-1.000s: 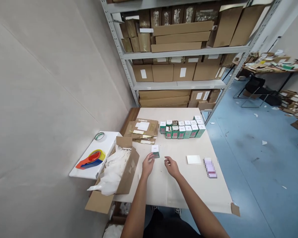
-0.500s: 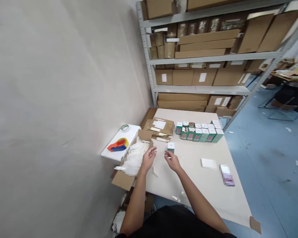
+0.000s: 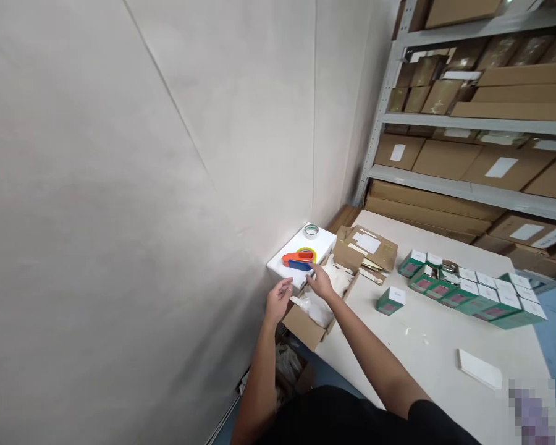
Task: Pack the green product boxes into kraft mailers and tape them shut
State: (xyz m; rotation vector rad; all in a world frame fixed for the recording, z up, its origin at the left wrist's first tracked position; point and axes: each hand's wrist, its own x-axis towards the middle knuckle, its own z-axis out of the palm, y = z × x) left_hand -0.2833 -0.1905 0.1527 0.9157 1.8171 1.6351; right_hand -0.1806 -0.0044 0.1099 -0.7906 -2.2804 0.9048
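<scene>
My right hand (image 3: 320,281) reaches left over an open cardboard box (image 3: 306,322) of white packing paper (image 3: 327,290), its fingertips right beside the red, blue and yellow tape dispenser (image 3: 298,259) on a small white side shelf (image 3: 287,269). My left hand (image 3: 278,298) hovers open at the shelf's near edge, holding nothing. The right hand's fingers are loosely curled with nothing in them. A single green and white carton (image 3: 391,300) stands alone on the white table (image 3: 435,346).
A row of several green and white cartons (image 3: 472,293) lines the table's far side. Flattened brown cardboard (image 3: 369,246), a tape roll (image 3: 311,231), a white card (image 3: 480,369) and metal shelving with brown boxes (image 3: 467,161) surround it. A wall fills the left.
The view swung left. Both hands left the single green carton on the table and moved left over the open box, the right hand arriving at the tape dispenser.
</scene>
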